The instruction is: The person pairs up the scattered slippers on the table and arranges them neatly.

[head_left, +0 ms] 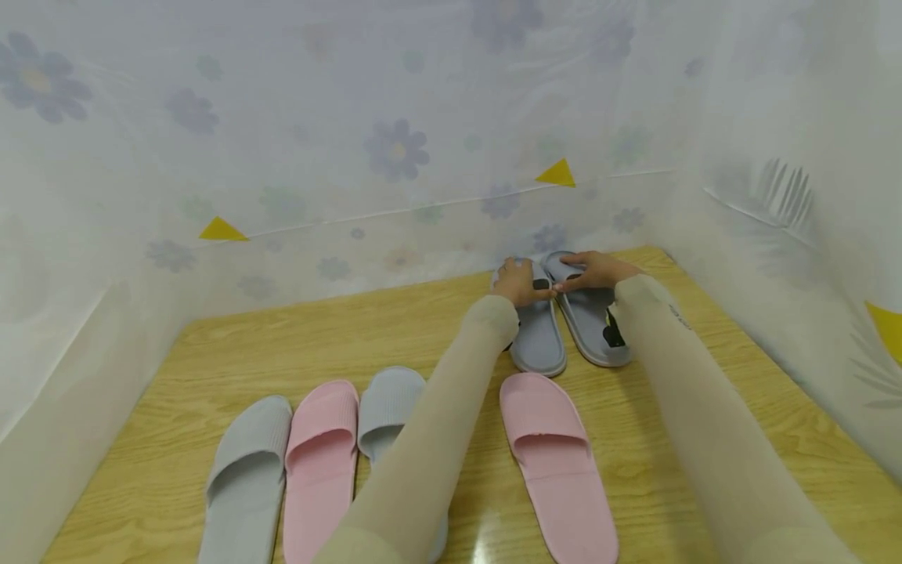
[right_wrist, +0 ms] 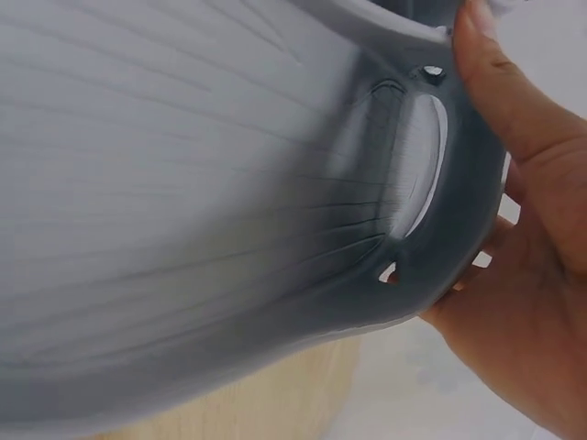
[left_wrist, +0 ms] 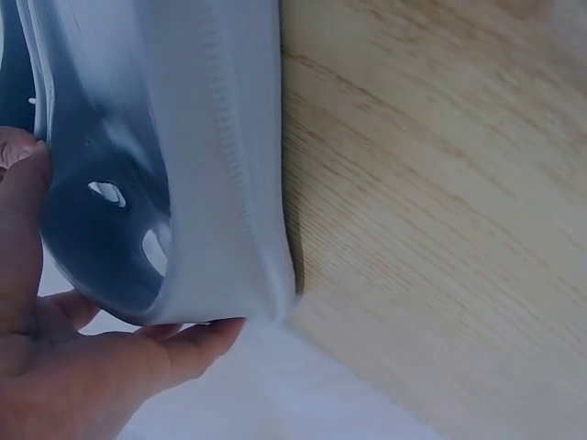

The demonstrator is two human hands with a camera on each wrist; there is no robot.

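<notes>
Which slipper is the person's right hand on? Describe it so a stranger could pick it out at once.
On the wooden table, look to the far edge by the flowered curtain, where two dark grey slippers lie side by side. The right hand grips the right-hand grey slipper; nearer slippers are pink or pale grey.

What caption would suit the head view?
Left hand and right hand grip two grey slippers at the table's far edge.
</notes>
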